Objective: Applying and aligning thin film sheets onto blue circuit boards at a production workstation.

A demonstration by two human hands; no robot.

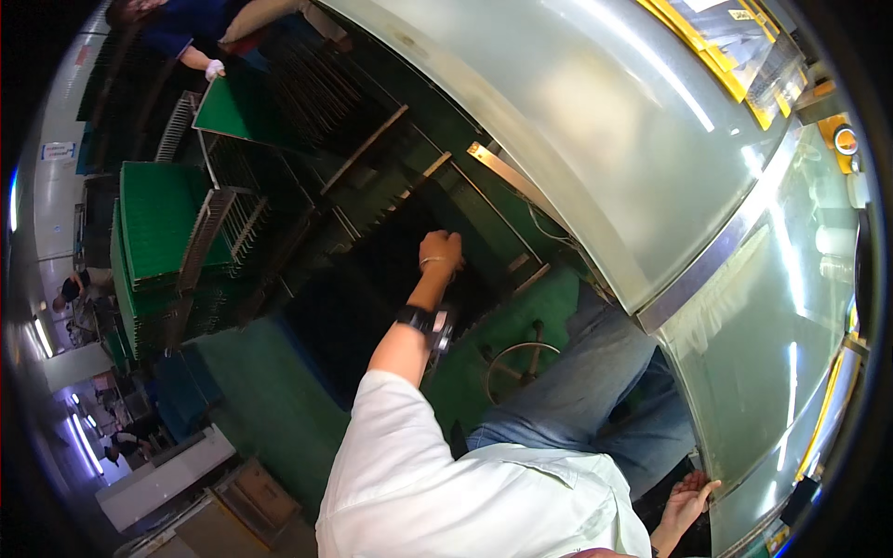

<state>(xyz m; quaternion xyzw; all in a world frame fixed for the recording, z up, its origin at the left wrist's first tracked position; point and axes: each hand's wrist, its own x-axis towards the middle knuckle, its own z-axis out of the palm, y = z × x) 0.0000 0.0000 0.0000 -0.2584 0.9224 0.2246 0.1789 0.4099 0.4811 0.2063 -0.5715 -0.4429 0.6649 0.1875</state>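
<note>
Well, one left hand [441, 251] is curled mid-frame, anything inside hidden; one right hand [686, 502] is loose, lower right, beside one shiny table [739, 400].

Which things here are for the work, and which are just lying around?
Seems part of the work:
- dark thing under the left hand, too dim to name
- pale table by the right hand
- perhaps the green boards

Probably just about:
- yellow-edged sheets
- brown box
</note>
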